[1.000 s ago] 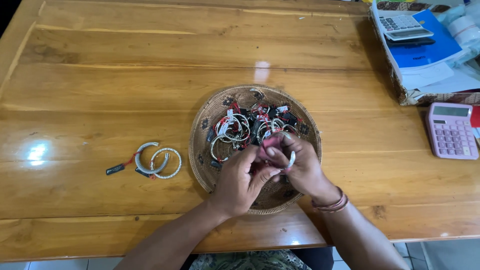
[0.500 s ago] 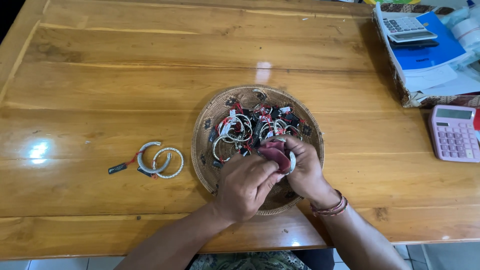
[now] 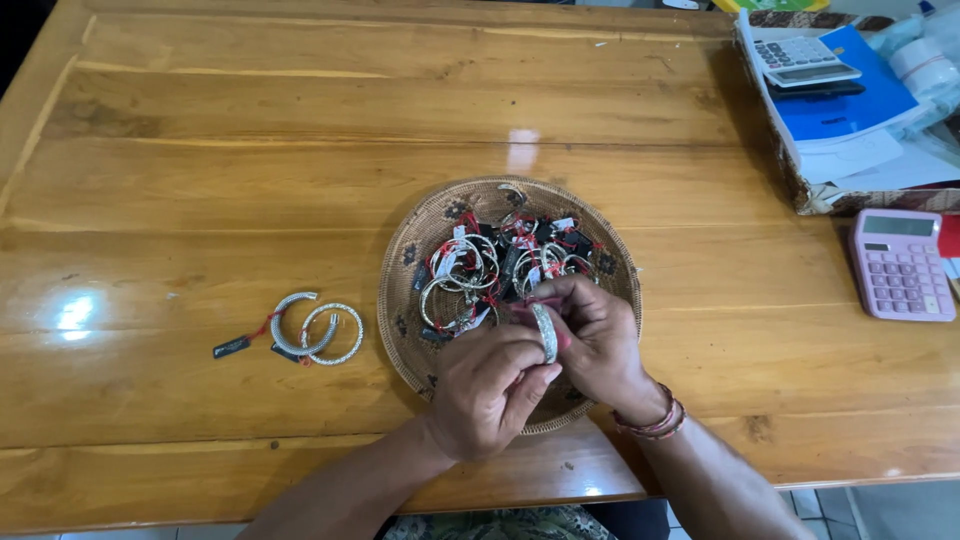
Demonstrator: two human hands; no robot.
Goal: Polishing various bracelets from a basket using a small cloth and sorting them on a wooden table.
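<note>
Both hands meet over the near side of a round woven basket tray (image 3: 400, 300) and pinch one silver bangle (image 3: 545, 332) between them. The left hand (image 3: 490, 385) has its fingers curled closed, and the thumb and forefinger press on the lower part of the bangle. The right hand (image 3: 595, 335) closes on the same bangle from the other side, its fingers bent over the upper part. The bangle stands almost upright between the two hands, just above the tray, and something red or pink shows beside it, but I cannot tell what it is. On the right wrist sits a bundle of thin bracelets (image 3: 655, 420). Inside the tray, beyond the hands, lies a heap of silver bangles with small black tags and red strings (image 3: 490, 260); they lie over one another, so single pieces are hard to separate. The tray rests on a glossy wooden table (image 3: 250, 150). To the left of the tray, apart from it, two more silver bangles (image 3: 318, 335) lie flat on the wood, touching each other, with a red string and a black tag (image 3: 232, 347) at their left. At the right edge of the table lies a pink calculator (image 3: 900, 265). Further back on the right stands an open box (image 3: 800, 170) that holds a blue folder (image 3: 850, 95) and a grey calculator (image 3: 800, 58) on top.
</note>
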